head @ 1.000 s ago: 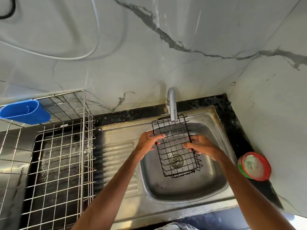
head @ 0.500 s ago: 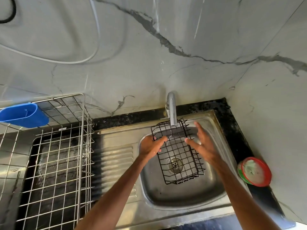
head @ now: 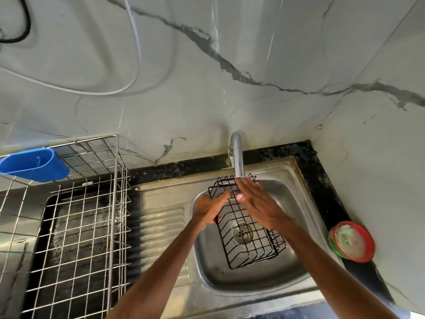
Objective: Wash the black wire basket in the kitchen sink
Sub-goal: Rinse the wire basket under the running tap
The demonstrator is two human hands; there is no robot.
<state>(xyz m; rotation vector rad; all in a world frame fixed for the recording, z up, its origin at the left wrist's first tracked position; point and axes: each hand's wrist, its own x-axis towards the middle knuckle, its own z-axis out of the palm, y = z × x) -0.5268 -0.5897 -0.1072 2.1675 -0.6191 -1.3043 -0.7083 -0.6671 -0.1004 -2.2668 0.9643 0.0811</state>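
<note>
The black wire basket (head: pixel 250 238) lies tilted in the steel sink (head: pixel 289 286), its far end under the tap (head: pixel 238 157). My left hand (head: pixel 210 209) grips the basket's left rim, thumb over the wire. Over the basket's far end my right hand (head: pixel 259 203) is flat with straight fingers, fingertips just under the spout. The drain (head: pixel 242 233) shows through the basket's mesh. I cannot tell whether water is running.
A steel wire dish rack (head: pixel 80 226) with a blue plastic cup (head: pixel 34 164) stands on the left drainboard. A round red-and-green tub (head: pixel 351 240) sits on the black counter at the right. Marble walls close the back and right sides.
My right hand let go of the basket's right side, opened flat and moved up over its far end under the tap. The left hand kept its grip.
</note>
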